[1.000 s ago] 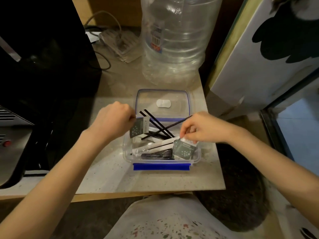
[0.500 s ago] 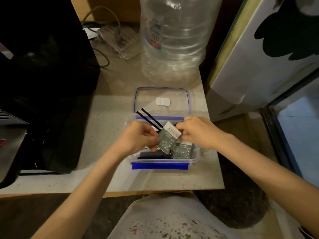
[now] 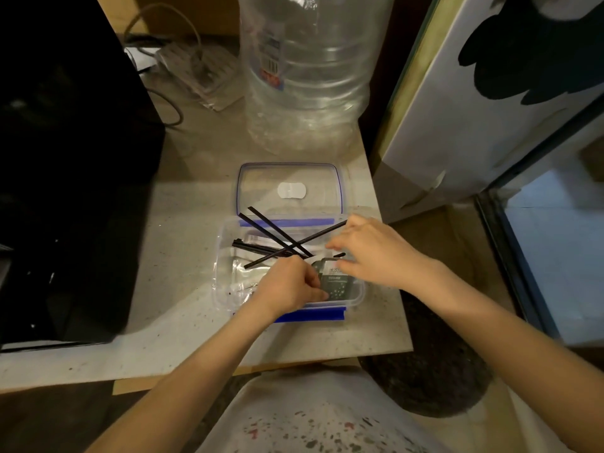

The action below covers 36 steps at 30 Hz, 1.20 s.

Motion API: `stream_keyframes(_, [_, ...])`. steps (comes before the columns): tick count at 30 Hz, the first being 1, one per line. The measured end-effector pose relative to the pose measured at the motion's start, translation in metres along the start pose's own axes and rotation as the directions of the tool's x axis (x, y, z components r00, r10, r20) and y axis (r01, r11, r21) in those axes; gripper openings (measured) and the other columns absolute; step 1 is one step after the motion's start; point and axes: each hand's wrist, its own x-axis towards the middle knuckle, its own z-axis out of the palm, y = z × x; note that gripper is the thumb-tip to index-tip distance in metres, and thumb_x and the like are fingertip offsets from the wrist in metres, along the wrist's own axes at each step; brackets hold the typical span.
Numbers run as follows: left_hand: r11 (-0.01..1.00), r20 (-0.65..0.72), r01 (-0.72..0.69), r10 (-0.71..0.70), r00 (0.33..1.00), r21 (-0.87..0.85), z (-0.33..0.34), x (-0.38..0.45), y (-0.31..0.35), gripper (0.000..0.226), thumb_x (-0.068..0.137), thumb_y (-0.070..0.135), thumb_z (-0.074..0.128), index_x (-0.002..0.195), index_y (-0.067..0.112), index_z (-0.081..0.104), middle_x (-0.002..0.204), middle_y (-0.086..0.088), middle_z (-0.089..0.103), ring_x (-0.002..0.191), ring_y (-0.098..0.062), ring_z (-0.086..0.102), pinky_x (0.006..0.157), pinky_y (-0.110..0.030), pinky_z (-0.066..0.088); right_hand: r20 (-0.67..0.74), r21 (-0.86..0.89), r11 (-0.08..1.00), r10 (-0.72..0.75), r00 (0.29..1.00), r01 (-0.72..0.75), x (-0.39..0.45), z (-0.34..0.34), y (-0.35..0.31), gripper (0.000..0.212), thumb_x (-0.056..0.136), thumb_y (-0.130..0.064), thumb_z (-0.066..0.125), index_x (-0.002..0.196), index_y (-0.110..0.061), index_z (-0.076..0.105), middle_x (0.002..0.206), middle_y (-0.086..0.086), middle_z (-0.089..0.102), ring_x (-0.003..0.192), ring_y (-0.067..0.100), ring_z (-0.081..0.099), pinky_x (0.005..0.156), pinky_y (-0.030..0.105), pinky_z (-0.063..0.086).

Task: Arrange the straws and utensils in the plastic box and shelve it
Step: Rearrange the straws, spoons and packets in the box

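Far left, a big black appliance [image 3: 65,165] fills the nine o'clock side of the stone counter [image 3: 183,322], a cable [image 3: 170,109] trailing behind it. Moving in toward centre, here's the plastic box [image 3: 225,276], clear with a blue clip along its front edge, sitting open on the counter; its lid [image 3: 289,188] lies flat just past it at twelve o'clock, and beyond that stands a large clear water bottle [image 3: 307,70]. Inside the box, black straws [image 3: 277,233] cross one another, several poking out over the back rim toward eleven and one o'clock, with pale wrapped utensils [image 3: 242,273] lying flat beneath them. Now the left hand [image 3: 291,286] is down in the box's front half, fingers curled tight and pinching the near corner of a grey dotted packet [image 3: 336,286] that stands against the box's four o'clock corner. Right beside it, the right hand [image 3: 376,253] hovers over the box's three o'clock side, fingers loosely spread and bent toward the packet's top edge; whether they actually grip it, I can't tell. Far right, a white panel [image 3: 457,109] leans at two o'clock.
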Motion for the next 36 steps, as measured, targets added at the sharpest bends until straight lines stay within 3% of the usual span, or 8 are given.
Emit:
stream_keyframes(5, [0.983,-0.071,-0.106,0.117,0.991,0.147,-0.018,-0.004,-0.011,0.015,0.083,0.023,0.066,0.094,0.015,0.072,0.09,0.001,0.071,0.079,-0.011,0.062,0.079,-0.028,0.054,0.06,-0.123,0.991,-0.047,0.997,0.054,0.003,0.014,-0.004,0.031,0.09,-0.033,0.052,0.115,-0.018,0.061,0.106,0.0,0.066,0.104,0.015,0.043,0.089,0.034,0.036])
stream_keyframes(8, [0.862,-0.288,-0.293,0.43,0.856,0.414,-0.031,-0.003,-0.019,0.023,0.076,0.011,0.072,0.099,0.015,0.071,0.094,-0.003,0.072,0.084,-0.018,0.065,0.074,-0.034,0.057,0.063,-0.116,0.992,-0.042,0.997,0.049,0.004,0.015,-0.006,0.036,0.089,-0.035,0.054,0.121,-0.019,0.057,0.112,-0.002,0.064,0.109,0.016,0.044,0.092,0.035,0.034])
stream_keyframes(10, [0.73,-0.31,-0.288,0.565,0.765,0.62,-0.038,0.002,-0.026,0.033,0.064,0.006,0.078,0.096,0.014,0.072,0.093,-0.005,0.073,0.088,-0.026,0.066,0.069,-0.038,0.055,0.075,-0.107,0.993,-0.037,0.996,0.045,0.005,0.016,-0.006,0.037,0.089,-0.036,0.054,0.123,-0.021,0.055,0.116,-0.003,0.062,0.112,0.016,0.043,0.094,0.036,0.033])
stream_keyframes(15, [0.605,-0.229,-0.144,0.496,0.837,0.783,-0.039,0.007,-0.038,0.025,0.069,0.02,0.077,0.092,0.017,0.072,0.086,-0.001,0.074,0.086,-0.023,0.067,0.078,-0.036,0.05,0.105,-0.03,0.999,-0.01,0.994,0.013,0.004,0.017,-0.005,0.032,0.089,-0.033,0.054,0.119,-0.022,0.054,0.117,-0.001,0.061,0.113,0.016,0.043,0.094,0.035,0.031])
stream_keyframes(19, [0.699,-0.184,-0.177,0.409,0.894,0.693,-0.029,0.005,-0.045,0.028,0.091,0.033,0.053,0.112,0.018,0.063,0.107,-0.001,0.067,0.099,-0.017,0.061,0.095,-0.032,0.043,0.113,-0.011,1.0,0.008,0.994,-0.007,0.004,0.019,-0.005,0.036,0.09,-0.034,0.054,0.125,-0.024,0.051,0.121,-0.002,0.059,0.116,0.015,0.043,0.096,0.035,0.029])
stream_keyframes(25, [0.764,-0.203,-0.205,0.402,0.893,0.612,-0.024,0.006,-0.042,0.042,0.085,0.038,0.06,0.121,0.018,0.056,0.117,-0.003,0.064,0.109,-0.02,0.058,0.098,-0.036,0.045,0.114,-0.088,0.996,0.012,0.993,-0.002,0.001,0.023,-0.008,0.046,0.093,-0.038,0.05,0.136,-0.025,0.043,0.133,-0.002,0.05,0.125,0.016,0.034,0.104,0.036,0.027])
stream_keyframes(32, [0.722,-0.172,-0.215,0.422,0.89,0.658,-0.014,0.016,-0.034,0.043,0.083,0.035,0.06,0.121,0.016,0.052,0.118,-0.005,0.061,0.111,-0.024,0.055,0.093,-0.036,0.042,0.075,-0.038,0.999,0.002,0.997,0.001,-0.006,0.023,-0.012,0.038,0.093,-0.034,0.05,0.131,-0.027,0.045,0.133,-0.006,0.048,0.128,0.014,0.034,0.109,0.035,0.022])
stream_keyframes(36, [0.724,-0.203,-0.236,0.463,0.863,0.649,-0.011,0.021,-0.032,0.033,0.079,0.024,0.066,0.108,0.01,0.06,0.101,-0.009,0.067,0.095,-0.027,0.063,0.079,-0.038,0.052,0.06,0.004,1.0,0.026,0.998,-0.026,-0.018,0.025,-0.011,0.034,0.096,-0.032,0.045,0.129,-0.029,0.046,0.127,-0.006,0.054,0.127,0.012,0.037,0.112,0.036,0.017])
